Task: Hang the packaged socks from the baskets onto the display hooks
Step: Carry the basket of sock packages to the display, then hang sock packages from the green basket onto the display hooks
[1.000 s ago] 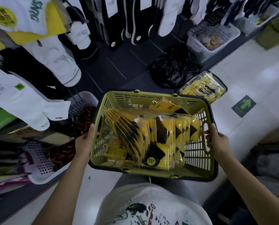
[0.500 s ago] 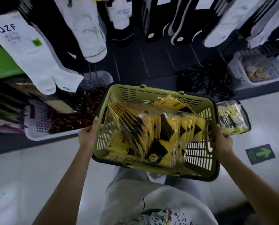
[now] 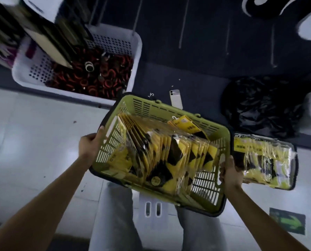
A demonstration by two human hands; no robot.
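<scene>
I hold a green plastic basket [image 3: 147, 107] in front of me, tilted a little down to the right. Several yellow-and-black packaged socks [image 3: 171, 156] stand in a row inside it. My left hand [image 3: 89, 146] grips the basket's left rim. My right hand [image 3: 229, 175] grips the right rim through its handle slot. On the floor to the right lies a second basket [image 3: 294, 160] filled with wrapped yellow sock packs [image 3: 263, 160]. Only the tips of hanging black and white socks [image 3: 270, 9] show at the top right.
A white perforated basket [image 3: 131, 69] with red-and-black items sits on the dark shelf base at upper left. A phone [image 3: 176, 99] lies just behind the green basket. A black plastic bag [image 3: 261, 105] sits at the right. My legs stand on pale floor tiles, beside a green arrow sticker [image 3: 287, 223].
The basket has come lower toward the floor and my view has tipped down. The hanging socks have slid out of the top of the view. Both hands keep their grip.
</scene>
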